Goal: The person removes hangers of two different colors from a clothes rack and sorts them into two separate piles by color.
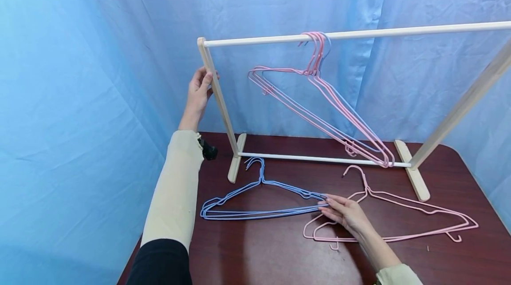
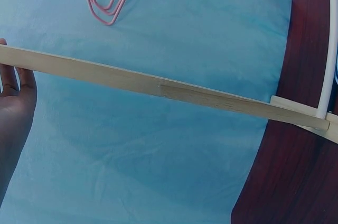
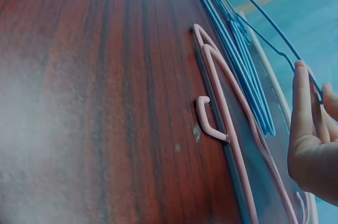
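Observation:
My left hand (image 1: 199,89) grips the left wooden upright (image 1: 223,112) of a hanger rack, thumb in front and fingers behind it. Over the table my right hand (image 1: 348,213) pinches the right end of a blue wire hanger (image 3: 264,15). The right wrist view has this hanger raised apart from other blue hangers (image 3: 232,49) lying below it. Beside and beneath that hand, pink hangers (image 1: 366,185) lie flat on the table, partly hidden by it. Several pink hangers (image 1: 319,54) and a blue one (image 1: 328,43) hang from the rack's white top rail (image 1: 399,32).
The rack's right upright (image 1: 463,103) leans into view at the right. A white lower bar (image 1: 287,157) joins the wooden feet (image 1: 237,165) on the dark red table (image 1: 271,254). Blue curtains (image 1: 100,76) enclose the back and sides.

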The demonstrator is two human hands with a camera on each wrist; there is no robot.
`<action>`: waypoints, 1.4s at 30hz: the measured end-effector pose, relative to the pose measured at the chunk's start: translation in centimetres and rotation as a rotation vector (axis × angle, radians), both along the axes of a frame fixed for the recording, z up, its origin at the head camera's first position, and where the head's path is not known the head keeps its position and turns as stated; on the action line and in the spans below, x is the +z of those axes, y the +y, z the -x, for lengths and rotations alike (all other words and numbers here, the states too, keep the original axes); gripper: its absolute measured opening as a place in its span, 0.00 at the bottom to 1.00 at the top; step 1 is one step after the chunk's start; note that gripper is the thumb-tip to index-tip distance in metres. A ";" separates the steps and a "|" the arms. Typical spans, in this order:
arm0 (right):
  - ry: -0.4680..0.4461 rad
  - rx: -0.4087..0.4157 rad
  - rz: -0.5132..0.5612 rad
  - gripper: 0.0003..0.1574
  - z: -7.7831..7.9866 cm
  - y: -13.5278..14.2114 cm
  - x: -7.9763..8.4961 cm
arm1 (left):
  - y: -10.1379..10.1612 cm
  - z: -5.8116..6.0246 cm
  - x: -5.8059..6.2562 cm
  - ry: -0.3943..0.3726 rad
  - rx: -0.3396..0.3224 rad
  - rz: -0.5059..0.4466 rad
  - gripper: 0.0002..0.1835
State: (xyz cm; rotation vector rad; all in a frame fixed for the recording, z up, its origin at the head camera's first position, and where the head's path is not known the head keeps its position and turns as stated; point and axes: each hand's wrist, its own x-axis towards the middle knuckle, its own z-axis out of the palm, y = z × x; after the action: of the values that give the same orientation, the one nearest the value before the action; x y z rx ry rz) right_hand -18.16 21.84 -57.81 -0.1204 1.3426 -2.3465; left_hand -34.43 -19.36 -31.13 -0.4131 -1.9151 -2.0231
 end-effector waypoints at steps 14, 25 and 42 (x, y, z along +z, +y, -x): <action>0.483 -0.204 -1.054 0.25 -0.2 -0.8 1.4 | -0.3 0.2 -0.3 -0.009 -0.010 0.005 0.21; 0.624 -0.280 -1.330 0.19 0.1 -0.8 1.3 | -0.8 1.6 -1.2 0.000 -0.004 -0.008 0.19; 0.583 -0.374 -1.194 0.18 -0.1 2.1 3.2 | -0.8 1.5 -1.4 0.018 -0.006 0.024 0.18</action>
State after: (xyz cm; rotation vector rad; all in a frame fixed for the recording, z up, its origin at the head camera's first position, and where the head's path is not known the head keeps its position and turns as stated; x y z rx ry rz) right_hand -18.01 23.95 -54.57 -0.1952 3.0103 -1.3695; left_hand -35.96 -20.14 -32.49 -0.4417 -1.9314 -1.9959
